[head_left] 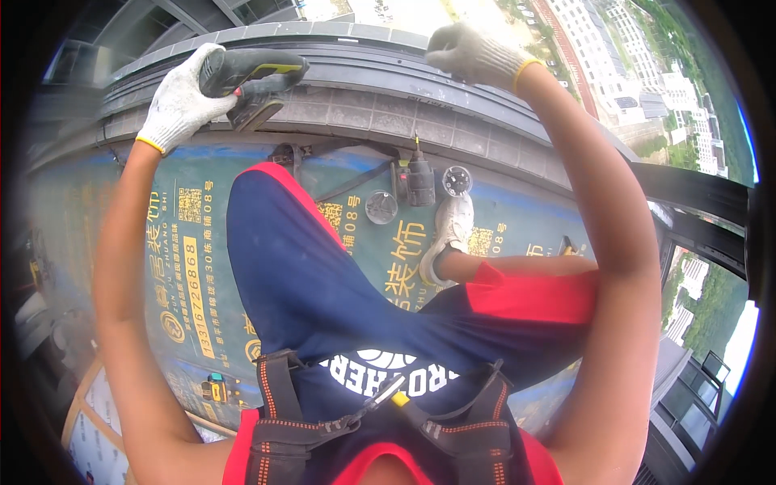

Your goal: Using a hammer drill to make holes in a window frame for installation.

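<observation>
My left hand [184,101], in a white knit glove with a yellow cuff, grips a cordless power tool [255,71]. The tool is dark with yellow-green trim and is held above the tiled ledge; its exact kind is unclear. Raised at the outer side of the window frame is my right hand [473,55], gloved alike. Its fingers are curled closed, and whatever they may hold is hidden. On the floor below stands a cordless drill [420,179] with a thin bit pointing up. Beside it are a round clear tub [381,207] and a second round tub [457,181] holding small dark pieces.
A dark metal window frame [364,69] and a tiled ledge [485,137] curve across ahead, with buildings far below outside. Green printed protective sheeting [194,283] covers the floor. A black strap [356,184] lies near the drill. A harness [279,404] crosses my chest.
</observation>
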A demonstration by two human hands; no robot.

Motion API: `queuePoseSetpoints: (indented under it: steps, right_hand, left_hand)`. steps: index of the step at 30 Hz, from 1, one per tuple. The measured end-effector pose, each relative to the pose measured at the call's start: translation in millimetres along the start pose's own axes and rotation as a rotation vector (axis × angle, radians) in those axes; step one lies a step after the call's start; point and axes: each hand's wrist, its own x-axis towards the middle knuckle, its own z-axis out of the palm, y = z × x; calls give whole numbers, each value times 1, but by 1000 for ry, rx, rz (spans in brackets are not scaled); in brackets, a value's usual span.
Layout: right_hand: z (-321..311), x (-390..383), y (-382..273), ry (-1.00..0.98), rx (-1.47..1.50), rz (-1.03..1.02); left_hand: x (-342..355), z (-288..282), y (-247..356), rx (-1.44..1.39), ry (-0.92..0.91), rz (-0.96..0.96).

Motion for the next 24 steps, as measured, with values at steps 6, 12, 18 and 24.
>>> queuePoseSetpoints:
  steps: [6, 12, 18, 24]
  right_hand:
    - [108, -61, 133, -404, -308, 228]
    - [203, -79, 155, -83, -141, 292]
    - [225, -68, 143, 43, -146, 350]
    - [222, -81, 147, 65, -176, 401]
  left_hand:
    - [-86, 72, -111, 132, -125, -256]
    - [-136, 136, -160, 206, -269, -434]
    - [-160, 148, -175, 189, -159, -468]
    - [-150, 139, -165, 141, -259, -493]
